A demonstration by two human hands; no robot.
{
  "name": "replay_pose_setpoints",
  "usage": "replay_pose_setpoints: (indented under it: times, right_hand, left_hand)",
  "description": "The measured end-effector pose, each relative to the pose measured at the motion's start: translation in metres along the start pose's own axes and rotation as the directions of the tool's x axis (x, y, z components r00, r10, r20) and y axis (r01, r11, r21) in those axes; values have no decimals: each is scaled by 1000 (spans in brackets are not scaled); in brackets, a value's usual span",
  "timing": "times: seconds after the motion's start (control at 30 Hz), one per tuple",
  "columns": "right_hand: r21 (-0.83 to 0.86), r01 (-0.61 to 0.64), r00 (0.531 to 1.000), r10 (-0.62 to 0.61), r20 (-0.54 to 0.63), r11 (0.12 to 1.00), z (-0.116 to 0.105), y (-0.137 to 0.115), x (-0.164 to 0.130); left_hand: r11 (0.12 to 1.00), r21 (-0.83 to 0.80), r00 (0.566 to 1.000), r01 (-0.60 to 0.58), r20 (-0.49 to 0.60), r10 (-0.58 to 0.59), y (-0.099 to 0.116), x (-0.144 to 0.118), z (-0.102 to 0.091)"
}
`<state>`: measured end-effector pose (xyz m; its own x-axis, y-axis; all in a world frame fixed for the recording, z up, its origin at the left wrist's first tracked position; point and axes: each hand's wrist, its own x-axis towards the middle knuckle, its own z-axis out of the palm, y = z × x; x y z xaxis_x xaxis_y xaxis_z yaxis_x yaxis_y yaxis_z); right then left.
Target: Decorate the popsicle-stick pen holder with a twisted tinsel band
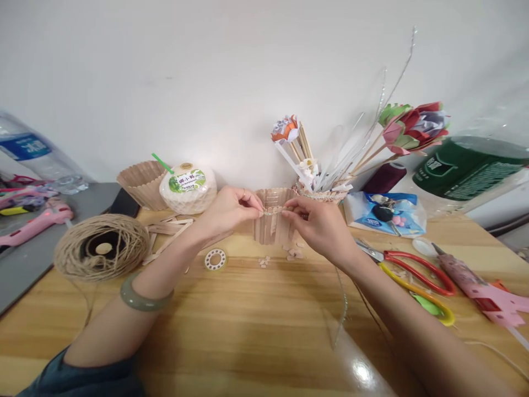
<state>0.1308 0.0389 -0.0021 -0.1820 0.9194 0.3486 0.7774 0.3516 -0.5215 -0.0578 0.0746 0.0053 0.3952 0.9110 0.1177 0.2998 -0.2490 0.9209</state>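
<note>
Both hands meet over the middle of the wooden table (256, 325), at a small cup-shaped holder of upright craft sticks (270, 223) that stands well back from the near edge. The left hand (229, 212) has its thumb and forefinger closed on a thin glittery strip (273, 210) at the holder's rim, the other fingers curled; the right hand (316, 223) pinches the same strip from the other side, its fingertips almost touching the left's. A green bangle (144, 298) sits on the left forearm. Small wood chips (264, 260) lie just in front of the holder, and a white tape ring (215, 258) lies near them to the left. The broad front stretch of the table, between the two forearms and the near edge, is open. The sides are crowded: a ball of jute twine (101, 248) on the left by the table's edge, a pleated stick basket (142, 184) and a wrapped coconut (188, 189) behind it against the wall. To the right lie red-handled scissors (413, 270) and yellow-handled ones (421, 300), then a pink glue gun (483, 289) near the right edge. Directly behind the holder stands a second holder with paper flowers (409, 127) and sticks, close to the wall.
</note>
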Motion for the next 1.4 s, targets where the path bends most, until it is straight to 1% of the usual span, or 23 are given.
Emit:
replay_pose_setpoints:
  times: [0.1,0.23,0.37,0.43,0.57,0.67,0.73,0.8,0.87,0.93,1.03,1.13,1.2,1.3,1.4]
  right_hand:
    - [-2,-3,1000,3,-5,1000,-1,-1,0]
    - [9,16,1000,-16,-21,1000,0,2,0]
    - [52,120,993,-119,-10,991,2,7,-1]
    - [28,176,984,-176,3,984,4,9,-2]
    - [-47,237,971,-236,26,970,7,9,-3]
    - [-65,243,970,-244,-2,968,4,6,-4]
    - [-90,251,965,-257,-58,964,-1,3,-6]
    - [-125,273,950,-288,-122,954,-7,-1,-7]
    - [-165,301,928,-328,-175,939,-12,-4,-9]
    - [-205,325,908,-366,-205,923,-16,-6,-10]
    - [-286,353,877,-421,-230,891,-18,-8,-12]
    - [-379,377,846,-481,-232,845,-19,-10,-14]
    - [-422,421,819,-536,-204,803,-21,-11,-15]
    - [-462,492,780,-610,-141,737,-23,-12,-17]
    - [-483,522,765,-636,-100,703,-24,-12,-18]
  left_hand:
    - [1000,-10,1000,16,-1,-16,2,-1,0]
    - [1000,13,1000,-4,-16,4,2,-1,1]
    - [996,52,997,-79,-22,80,-3,2,-2]
    - [990,81,993,-113,-11,114,-5,3,-3]
    - [971,171,986,-166,1,169,-2,1,-7]
    - [960,199,980,-196,-2,201,6,-3,-9]
    - [977,133,986,-165,6,165,12,-6,-11]
    - [996,12,995,-91,30,91,17,-8,-12]
    - [993,-118,997,-24,66,32,22,-10,-12]
    - [975,-223,996,4,87,16,25,-13,-11]
    - [956,-293,998,10,55,6,29,-15,-7]
    - [961,-276,1000,-2,11,5,31,-17,-3]
    - [971,-237,1000,-11,-3,11,32,-17,-2]
    - [983,-184,1000,-8,19,12,31,-17,-3]
    - [993,-120,999,-19,45,24,32,-17,-4]
